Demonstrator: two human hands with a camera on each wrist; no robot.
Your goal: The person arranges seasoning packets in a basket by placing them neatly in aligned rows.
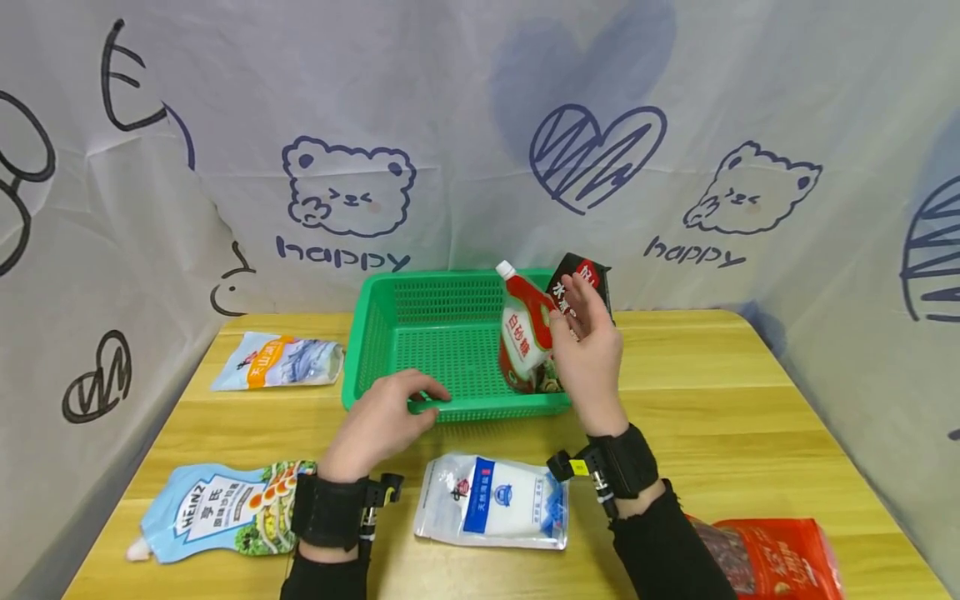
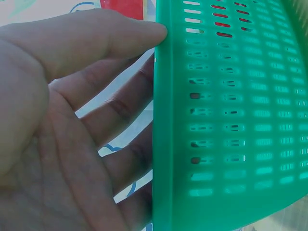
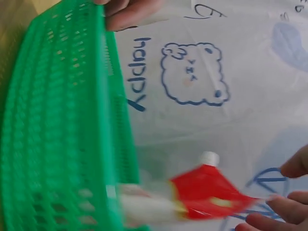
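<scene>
Head view: the left hand [image 1: 382, 421] grips the green perforated plastic basket [image 1: 491, 405] by its near rim; the right hand [image 1: 592, 354], grasp loose, is beside the red-and-white spouted pouch [image 1: 525, 337] tilted left in the basket's right end. Left wrist: thumb and fingers straddling that rim! Right wrist: thumb and fingers parted, pouch corner right at the fingertips, contact unclear.

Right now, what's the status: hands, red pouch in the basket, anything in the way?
Left hand grips green basket rim. Right hand beside red pouch, contact unclear. Pouch tilted inside basket. Black packet partly behind right hand.
</scene>
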